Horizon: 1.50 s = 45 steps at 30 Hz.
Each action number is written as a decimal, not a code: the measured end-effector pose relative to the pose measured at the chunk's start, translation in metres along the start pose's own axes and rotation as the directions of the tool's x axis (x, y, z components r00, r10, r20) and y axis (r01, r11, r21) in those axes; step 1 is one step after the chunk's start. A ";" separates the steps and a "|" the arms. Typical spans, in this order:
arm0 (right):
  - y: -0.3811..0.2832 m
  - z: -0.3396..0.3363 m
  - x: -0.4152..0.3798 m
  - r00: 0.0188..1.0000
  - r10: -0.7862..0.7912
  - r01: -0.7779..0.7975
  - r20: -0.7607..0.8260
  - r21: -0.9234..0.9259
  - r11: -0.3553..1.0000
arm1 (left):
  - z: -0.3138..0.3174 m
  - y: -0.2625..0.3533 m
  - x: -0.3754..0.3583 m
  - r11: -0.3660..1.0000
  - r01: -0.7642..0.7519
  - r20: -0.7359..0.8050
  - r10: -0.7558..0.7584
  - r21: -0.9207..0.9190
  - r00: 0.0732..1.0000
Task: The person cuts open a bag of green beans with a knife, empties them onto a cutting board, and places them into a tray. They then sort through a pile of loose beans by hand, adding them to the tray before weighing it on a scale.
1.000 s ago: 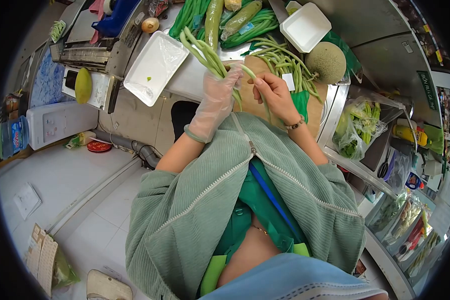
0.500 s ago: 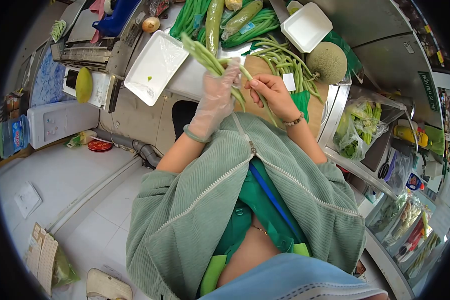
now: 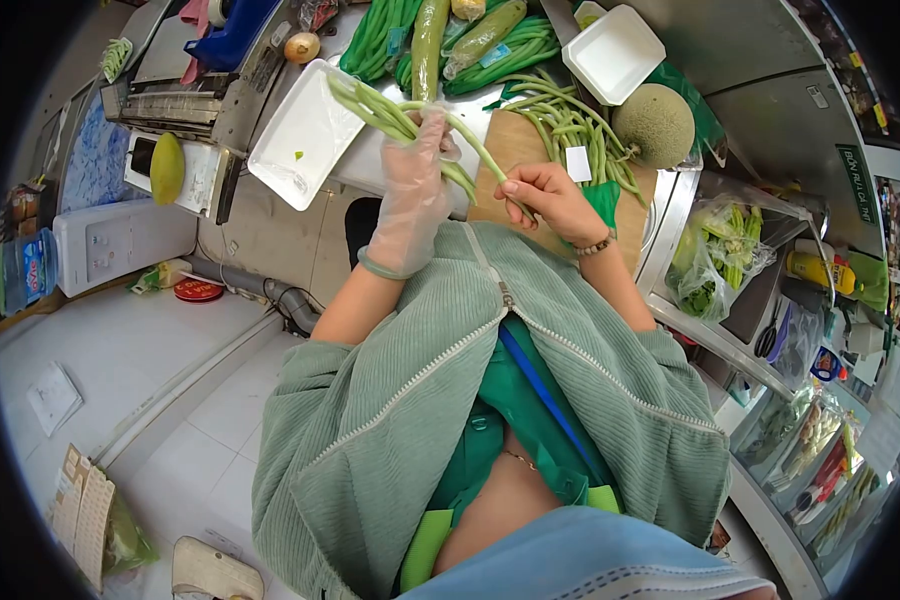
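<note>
My left hand (image 3: pixel 410 195), in a clear plastic glove, is closed around a small bunch of green beans (image 3: pixel 372 108) whose tips stick out toward the upper left. Bare and wearing a bead bracelet, my right hand (image 3: pixel 552 200) pinches the lower end of one long green bean (image 3: pixel 478 146), which stretches across from the left hand. A wooden cutting board (image 3: pixel 510 140) lies beneath and beyond my right hand. On it is a loose pile of green beans (image 3: pixel 580 135) with a white label. A white foam tray (image 3: pixel 288 165) holding a green scrap sits left of the bunch.
A netted melon (image 3: pixel 654 126) and another white tray (image 3: pixel 613 55) stand at the right. Wrapped gourds (image 3: pixel 430 45) and bundled beans (image 3: pixel 382 40) line the back. Beside the left-hand machine are an onion (image 3: pixel 302 47) and a yellow-green mango (image 3: pixel 167 170). Bagged greens (image 3: pixel 725 250) lie at right.
My left hand has moved left and slightly down with the bunch, bringing its tips over the foam tray's edge. The single bean now spans a wider gap between my hands.
</note>
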State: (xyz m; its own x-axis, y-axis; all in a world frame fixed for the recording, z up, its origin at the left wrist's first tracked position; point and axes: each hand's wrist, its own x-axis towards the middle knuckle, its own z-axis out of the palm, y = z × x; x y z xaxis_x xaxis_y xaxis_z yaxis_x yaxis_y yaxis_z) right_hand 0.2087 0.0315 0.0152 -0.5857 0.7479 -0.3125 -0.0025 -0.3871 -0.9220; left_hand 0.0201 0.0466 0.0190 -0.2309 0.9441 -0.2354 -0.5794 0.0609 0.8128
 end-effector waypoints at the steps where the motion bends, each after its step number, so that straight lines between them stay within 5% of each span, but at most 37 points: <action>1: -0.001 0.000 0.000 1.000 -0.004 0.004 -0.002 0.011 1.000 | 0.001 0.002 -0.002 0.999 0.035 0.020 -0.036 0.006 0.999; 5: -0.004 0.006 0.003 1.000 -0.007 0.008 -0.025 0.029 1.000 | 0.002 -0.004 -0.009 0.972 0.194 0.132 -0.211 0.132 0.969; 14: 0.002 0.004 0.005 0.991 -0.041 0.026 -0.125 -0.115 0.993 | 0.008 -0.003 -0.010 0.997 0.071 0.100 -0.069 -0.016 0.993; 20: 0.009 0.003 0.011 0.976 0.000 -0.014 -0.219 -0.062 0.998 | 0.000 -0.014 -0.014 0.939 -0.051 0.270 -0.045 0.340 0.962; 23: 0.013 0.001 0.011 0.974 0.007 -0.020 -0.226 -0.053 0.998 | 0.001 -0.016 -0.014 0.937 -0.123 0.317 0.013 0.328 0.948; 29: 0.020 0.003 0.010 0.987 -0.066 0.050 -0.147 -0.112 0.992 | 0.003 -0.010 -0.008 0.997 0.071 0.083 -0.072 0.018 0.994; 35: 0.028 0.011 0.017 0.943 -0.245 0.146 -0.224 -0.382 0.912 | 0.004 -0.013 -0.006 0.990 0.044 0.087 -0.056 0.133 0.995; 45: 0.012 0.014 0.007 0.843 -0.496 0.333 -0.211 -0.519 0.787 | -0.004 -0.005 0.001 0.921 0.308 0.058 -0.303 -0.239 0.951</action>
State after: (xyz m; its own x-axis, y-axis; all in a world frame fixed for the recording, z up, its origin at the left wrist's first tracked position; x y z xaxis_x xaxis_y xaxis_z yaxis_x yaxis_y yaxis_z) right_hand 0.1926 0.0246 0.0055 -0.3214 0.9357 0.1455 0.2234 0.2242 -0.9486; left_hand 0.0194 0.0457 0.0125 0.0011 0.8982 -0.4396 -0.7912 0.2696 0.5489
